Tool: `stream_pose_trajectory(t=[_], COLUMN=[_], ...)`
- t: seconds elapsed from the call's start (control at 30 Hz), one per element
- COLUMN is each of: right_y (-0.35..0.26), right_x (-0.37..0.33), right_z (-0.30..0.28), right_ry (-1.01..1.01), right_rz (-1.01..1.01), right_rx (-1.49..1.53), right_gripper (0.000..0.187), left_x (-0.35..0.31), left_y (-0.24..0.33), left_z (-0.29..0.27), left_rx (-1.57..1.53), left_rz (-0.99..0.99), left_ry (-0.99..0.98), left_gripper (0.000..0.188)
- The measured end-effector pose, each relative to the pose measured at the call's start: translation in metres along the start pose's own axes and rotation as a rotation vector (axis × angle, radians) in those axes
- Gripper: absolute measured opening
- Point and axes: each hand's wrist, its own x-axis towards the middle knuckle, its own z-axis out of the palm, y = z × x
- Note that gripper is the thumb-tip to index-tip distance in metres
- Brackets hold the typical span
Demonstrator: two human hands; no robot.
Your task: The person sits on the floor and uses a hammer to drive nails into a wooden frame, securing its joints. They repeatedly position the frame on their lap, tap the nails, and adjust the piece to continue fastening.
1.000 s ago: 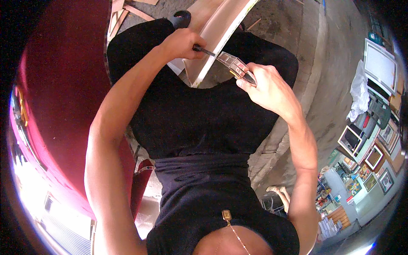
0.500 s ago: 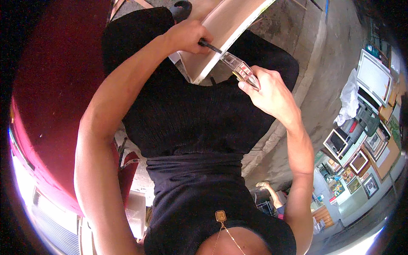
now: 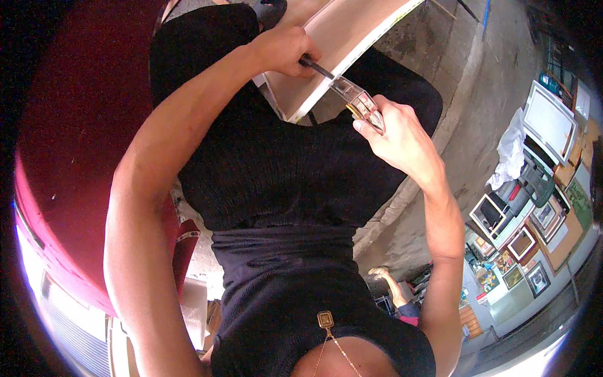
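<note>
My left hand (image 3: 286, 51) is closed round one end of a dark, narrow bar (image 3: 319, 68), at the inner side of a white, open-sided panel (image 3: 342, 43). The bar crosses the panel's pale edge and meets a silver hand tool (image 3: 361, 102) with reddish and yellow parts, whose exact kind I cannot make out. My right hand (image 3: 402, 133) grips that tool's near end, thumb along its side. The panel stands tilted between my knees, its lower corner by my black-clothed lap (image 3: 289, 163). My left fingertips are partly hidden.
On the left spreads a large dark red surface (image 3: 75, 151). Concrete floor (image 3: 490, 81) lies to the right, with several picture frames (image 3: 538, 279), a white frame (image 3: 550, 122) and crumpled plastic (image 3: 510, 151) along the far right. Another person's arm (image 3: 396, 290) shows low behind my right arm.
The dark bar and silver tool have shifted slightly right and down against the panel, my left hand with them. Both hands keep their grip.
</note>
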Motion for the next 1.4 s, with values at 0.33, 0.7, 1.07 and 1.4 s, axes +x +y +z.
stream_pose_trajectory(t=[0.33, 0.7, 1.07, 1.4], right_y=[0.020, -0.011, 0.003, -0.015], right_x=[0.009, -0.007, -0.002, 0.015], right_z=[0.025, -0.005, -0.007, -0.020], right_ry=[0.099, -0.029, -0.053, -0.184], right_rz=[0.070, 0.142, 0.223, 0.301], right_rx=[-0.018, 0.032, 0.102, 0.059], right_gripper=[0.032, 0.041, 0.048, 0.049], left_x=[0.001, -0.002, -0.003, -0.002], left_y=[0.001, -0.002, 0.006, 0.005], left_z=[-0.002, 0.006, -0.003, -0.005], left_rx=[0.060, 0.066, 0.095, 0.092], left_rz=[0.009, 0.004, -0.024, 0.048], left_ry=[-0.014, 0.051, 0.040, 0.041], left_gripper=[0.020, 0.023, 0.022, 0.024])
